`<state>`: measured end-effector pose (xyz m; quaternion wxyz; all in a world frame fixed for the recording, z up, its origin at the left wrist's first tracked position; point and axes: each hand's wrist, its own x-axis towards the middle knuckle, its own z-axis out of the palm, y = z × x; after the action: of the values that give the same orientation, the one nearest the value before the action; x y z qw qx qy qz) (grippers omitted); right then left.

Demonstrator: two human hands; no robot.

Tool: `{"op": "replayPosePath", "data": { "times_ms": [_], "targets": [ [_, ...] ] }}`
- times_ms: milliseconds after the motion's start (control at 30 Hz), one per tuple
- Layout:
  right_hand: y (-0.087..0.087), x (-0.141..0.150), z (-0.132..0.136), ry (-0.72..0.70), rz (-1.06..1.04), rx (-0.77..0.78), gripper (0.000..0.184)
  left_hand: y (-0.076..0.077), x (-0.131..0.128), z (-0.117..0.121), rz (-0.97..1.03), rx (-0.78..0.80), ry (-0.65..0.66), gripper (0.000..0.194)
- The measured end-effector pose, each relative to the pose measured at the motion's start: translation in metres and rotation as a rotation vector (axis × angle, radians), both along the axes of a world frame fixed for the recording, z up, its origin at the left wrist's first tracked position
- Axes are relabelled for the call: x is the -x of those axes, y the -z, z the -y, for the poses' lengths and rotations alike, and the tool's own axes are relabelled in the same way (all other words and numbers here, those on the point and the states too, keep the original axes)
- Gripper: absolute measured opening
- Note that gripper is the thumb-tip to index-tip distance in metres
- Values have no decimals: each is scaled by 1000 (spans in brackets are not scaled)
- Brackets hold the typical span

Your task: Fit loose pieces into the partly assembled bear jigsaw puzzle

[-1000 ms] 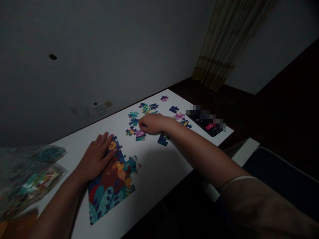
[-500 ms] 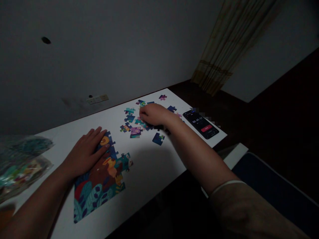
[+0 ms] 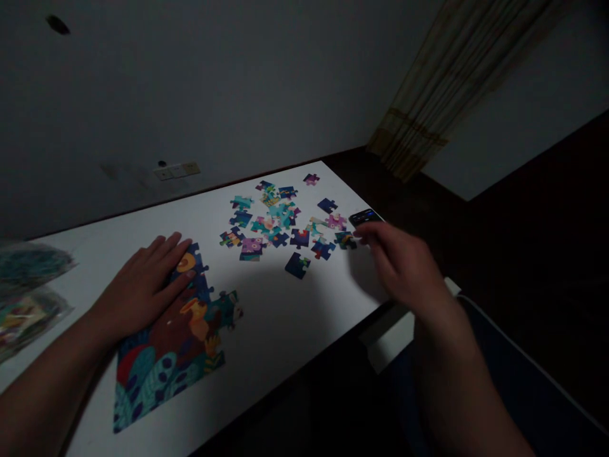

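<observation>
1. Dim light covers a white table that runs along a dark wall, with a curtain hanging at the far right; its near edge cuts across the lower frame.
2. Nearest on the tabletop is the assembled puzzle section, a colourful block of joined pieces lying flat with knobs open along its upper edge.
3. On that block's upper left part rests the left hand, palm down, fingers spread and flat, gripping nothing. Judging by the pressure of the palm, it is there to keep the joined pieces from sliding.
4. At the left edge, plastic bags holding more printed pieces lie well apart from the work.
5. Over the right side of the table hovers the right hand, fingers loosely curled and pointing toward the pieces. It is blurred, and whether anything sits between its fingertips cannot be told.
6. Just beyond it a single dark blue piece lies alone, between the joined block and the rest.
7. Farther back the loose puzzle pieces are scattered face up, apparently so their prints can be read.
8. A phone lies near the table's right edge, partly hidden by the right hand.
9. On the wall beyond sits a pale outlet plate.
</observation>
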<state>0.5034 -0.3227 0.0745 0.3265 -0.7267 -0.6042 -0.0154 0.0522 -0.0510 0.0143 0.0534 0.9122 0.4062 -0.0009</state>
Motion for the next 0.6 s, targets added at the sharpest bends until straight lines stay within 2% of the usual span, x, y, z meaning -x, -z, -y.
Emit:
{"op": "replayPosePath", "data": {
  "times_ms": [100, 200, 400, 600],
  "targets": [
    [47, 34, 18, 44, 134, 132, 49, 2, 2, -1, 15, -9, 0, 97],
    [69, 56, 29, 56, 180, 184, 54, 2, 4, 1, 43, -6, 4, 96],
    [66, 59, 36, 37, 171, 151, 44, 0, 8, 1, 103, 5, 36, 93],
    [64, 59, 37, 43, 185, 163, 42, 7, 19, -2, 117, -10, 47, 84]
  ]
}}
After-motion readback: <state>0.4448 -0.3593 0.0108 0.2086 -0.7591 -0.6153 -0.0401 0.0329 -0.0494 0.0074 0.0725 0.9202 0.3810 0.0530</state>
